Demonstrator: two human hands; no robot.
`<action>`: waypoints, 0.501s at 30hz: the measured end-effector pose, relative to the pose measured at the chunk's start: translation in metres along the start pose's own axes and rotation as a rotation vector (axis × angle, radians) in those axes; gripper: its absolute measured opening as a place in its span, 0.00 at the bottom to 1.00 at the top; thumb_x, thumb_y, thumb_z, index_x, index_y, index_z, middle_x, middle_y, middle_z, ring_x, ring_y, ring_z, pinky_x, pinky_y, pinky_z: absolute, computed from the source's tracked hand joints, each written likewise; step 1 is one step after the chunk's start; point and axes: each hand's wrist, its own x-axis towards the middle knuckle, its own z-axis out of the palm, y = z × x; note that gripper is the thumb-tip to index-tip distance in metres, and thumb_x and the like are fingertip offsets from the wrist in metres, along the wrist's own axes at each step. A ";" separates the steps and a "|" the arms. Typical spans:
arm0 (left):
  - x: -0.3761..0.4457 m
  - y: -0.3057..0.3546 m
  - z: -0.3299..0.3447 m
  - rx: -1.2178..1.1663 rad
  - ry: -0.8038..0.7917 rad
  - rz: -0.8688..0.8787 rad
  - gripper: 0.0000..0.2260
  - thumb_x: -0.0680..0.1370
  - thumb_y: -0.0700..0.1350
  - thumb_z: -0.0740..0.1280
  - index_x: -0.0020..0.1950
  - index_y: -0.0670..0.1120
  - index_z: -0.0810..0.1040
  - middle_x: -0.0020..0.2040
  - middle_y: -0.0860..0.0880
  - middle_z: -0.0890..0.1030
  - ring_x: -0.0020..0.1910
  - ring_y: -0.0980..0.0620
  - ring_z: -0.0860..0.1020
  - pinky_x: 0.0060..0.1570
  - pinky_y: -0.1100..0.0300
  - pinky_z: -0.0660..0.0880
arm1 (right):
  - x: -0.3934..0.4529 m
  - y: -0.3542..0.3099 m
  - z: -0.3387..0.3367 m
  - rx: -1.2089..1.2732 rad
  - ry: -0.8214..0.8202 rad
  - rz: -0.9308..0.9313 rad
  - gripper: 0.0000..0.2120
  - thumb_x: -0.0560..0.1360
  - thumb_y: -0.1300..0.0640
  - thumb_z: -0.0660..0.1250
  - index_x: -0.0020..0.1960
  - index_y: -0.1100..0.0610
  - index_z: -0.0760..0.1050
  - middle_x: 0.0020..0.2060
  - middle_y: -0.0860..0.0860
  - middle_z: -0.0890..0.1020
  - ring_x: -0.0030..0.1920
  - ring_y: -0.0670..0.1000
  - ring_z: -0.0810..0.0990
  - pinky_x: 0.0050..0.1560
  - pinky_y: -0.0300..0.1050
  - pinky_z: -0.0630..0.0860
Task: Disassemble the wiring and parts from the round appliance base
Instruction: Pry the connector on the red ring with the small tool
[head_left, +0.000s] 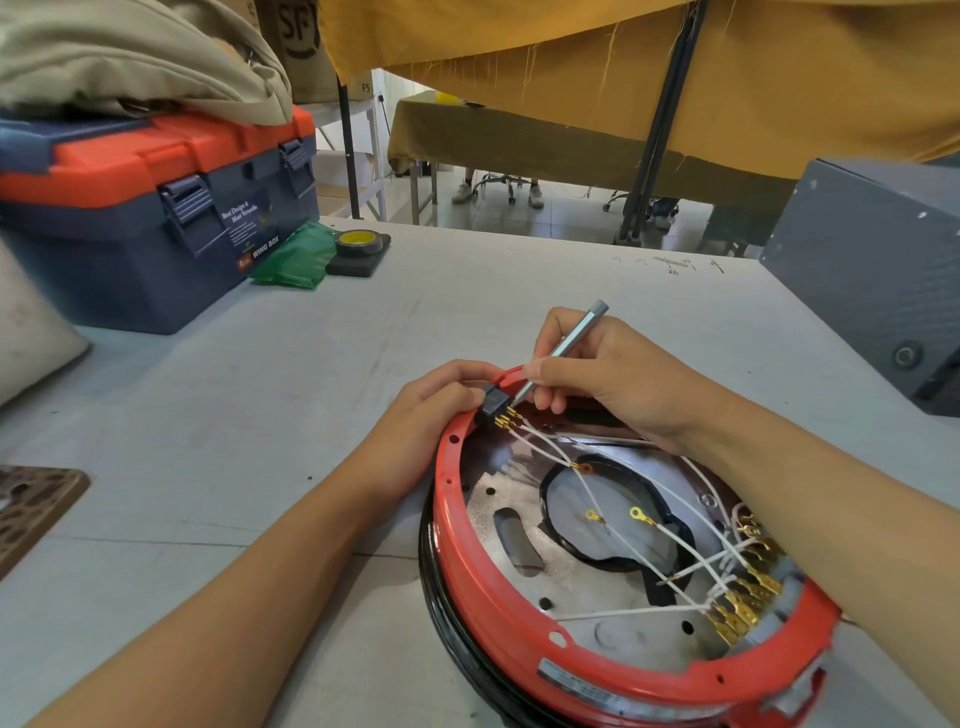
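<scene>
The round appliance base (498, 587) lies upside down on the table, with a red rim, a black outer ring and a metal plate inside. White wires (670, 545) with brass terminals cross it to a terminal block (743, 603) at the right. At the far rim, my left hand (431, 410) grips a black connector (493, 406) with brass pins. My right hand (602, 379) holds a thin grey screwdriver (563, 348) like a pen, and its tip touches the connector beside the pins.
A blue and orange toolbox (156, 208) stands at the back left under a beige cloth. A green bag (298, 257) and a roll of black tape (361, 243) lie beside it. A grey metal box (872, 270) stands at the right. A patterned mat's corner (31, 499) lies at the left edge.
</scene>
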 end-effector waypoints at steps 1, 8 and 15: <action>0.000 0.000 0.000 0.005 0.004 -0.002 0.12 0.78 0.36 0.57 0.57 0.39 0.77 0.50 0.35 0.81 0.45 0.44 0.80 0.46 0.57 0.79 | 0.001 0.001 -0.001 0.012 -0.008 0.002 0.08 0.75 0.67 0.66 0.38 0.60 0.71 0.28 0.54 0.79 0.30 0.48 0.75 0.36 0.38 0.74; 0.001 0.001 -0.001 0.038 0.010 -0.008 0.12 0.78 0.37 0.58 0.56 0.41 0.78 0.51 0.35 0.80 0.45 0.44 0.79 0.46 0.56 0.79 | 0.003 0.004 -0.005 0.058 -0.050 0.014 0.08 0.76 0.67 0.65 0.39 0.60 0.72 0.29 0.54 0.79 0.30 0.48 0.74 0.36 0.38 0.74; 0.001 0.000 -0.001 0.041 0.006 -0.003 0.12 0.78 0.37 0.58 0.55 0.41 0.78 0.48 0.38 0.81 0.44 0.45 0.79 0.44 0.58 0.79 | 0.003 0.004 -0.006 0.092 -0.067 0.020 0.08 0.76 0.68 0.64 0.38 0.60 0.71 0.27 0.53 0.78 0.29 0.47 0.74 0.35 0.36 0.73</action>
